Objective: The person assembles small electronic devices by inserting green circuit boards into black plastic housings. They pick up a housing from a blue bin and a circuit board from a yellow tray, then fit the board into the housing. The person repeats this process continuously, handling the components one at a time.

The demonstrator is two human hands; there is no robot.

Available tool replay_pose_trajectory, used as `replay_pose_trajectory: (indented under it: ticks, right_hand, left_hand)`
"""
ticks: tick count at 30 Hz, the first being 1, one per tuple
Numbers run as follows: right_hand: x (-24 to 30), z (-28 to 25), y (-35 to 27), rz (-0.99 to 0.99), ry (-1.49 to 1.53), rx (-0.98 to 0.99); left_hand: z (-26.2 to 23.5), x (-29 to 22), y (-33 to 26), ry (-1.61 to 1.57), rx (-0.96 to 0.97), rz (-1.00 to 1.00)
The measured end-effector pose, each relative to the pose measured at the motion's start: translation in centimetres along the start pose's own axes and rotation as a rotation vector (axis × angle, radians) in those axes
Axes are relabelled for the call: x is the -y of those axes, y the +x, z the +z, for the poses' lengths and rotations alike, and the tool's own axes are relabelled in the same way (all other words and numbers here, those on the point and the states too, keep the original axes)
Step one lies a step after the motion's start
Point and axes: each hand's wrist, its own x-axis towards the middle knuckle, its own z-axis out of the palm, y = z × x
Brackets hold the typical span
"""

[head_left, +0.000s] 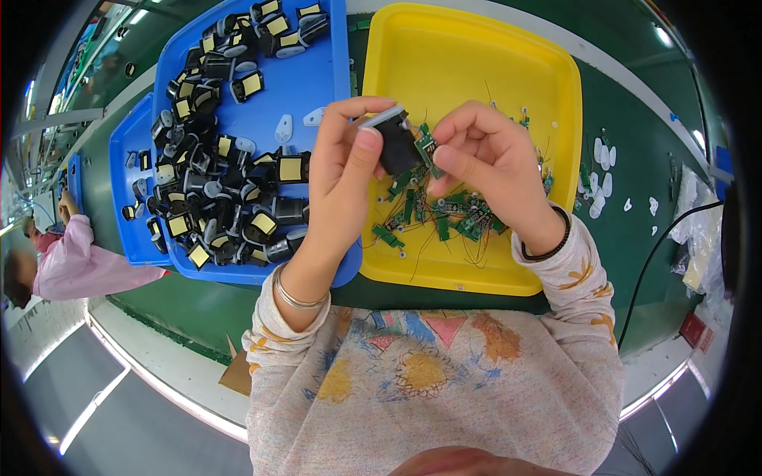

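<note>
Between thumb and fingers, my left hand (345, 170) grips a black plastic housing (394, 144) with a grey edge. My right hand (488, 159) pinches a small green circuit board (429, 149) right beside the housing's open-looking side. Whether board and housing touch, I cannot make out. Both hands are raised over the yellow tray (468, 32), where several green circuit boards (444, 214) with thin wires lie in a loose heap. To the left, a blue tray (317, 79) is heaped with black housings (218, 159), many bearing cream-coloured square pads.
A second blue tray (119, 151) adjoins on the left. Small white plastic pieces (603, 170) lie on the green table (627, 262) at right, near clear plastic bags (702, 230) and a black cable (647, 266). A co-worker in a pink sleeve (79, 254) sits at far left.
</note>
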Motion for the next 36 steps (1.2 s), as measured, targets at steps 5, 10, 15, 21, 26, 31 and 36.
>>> replay_pose_trajectory:
  ticks: [5,10,15,21,26,31,36]
  right_hand:
    - [-0.3,0.1,0.1,0.01,0.106,0.005]
    - [-0.1,0.0,0.2,0.033,0.1,-0.021]
    - [-0.2,-0.1,0.3,0.018,0.129,-0.021]
    - [-0.1,0.1,0.2,0.018,0.118,-0.026]
    - [0.2,0.0,0.2,0.058,0.06,-0.002]
    - [0.2,-0.1,0.0,0.107,0.038,0.03]
    - [0.0,0.3,-0.1,0.046,0.069,0.012]
  left_hand:
    - [2.0,-0.1,-0.2,-0.026,-0.027,0.03]
    - [1.1,0.0,0.1,-0.124,0.002,-0.078]
    - [1.6,0.2,0.1,-0.138,0.016,-0.006]
    - [1.6,0.7,0.0,0.011,0.039,0.079]
    - [1.1,1.5,0.1,0.192,0.038,0.199]
    - [1.2,1.7,0.2,0.291,0.003,0.314]
    - [1.5,1.5,0.1,0.28,-0.03,0.384]
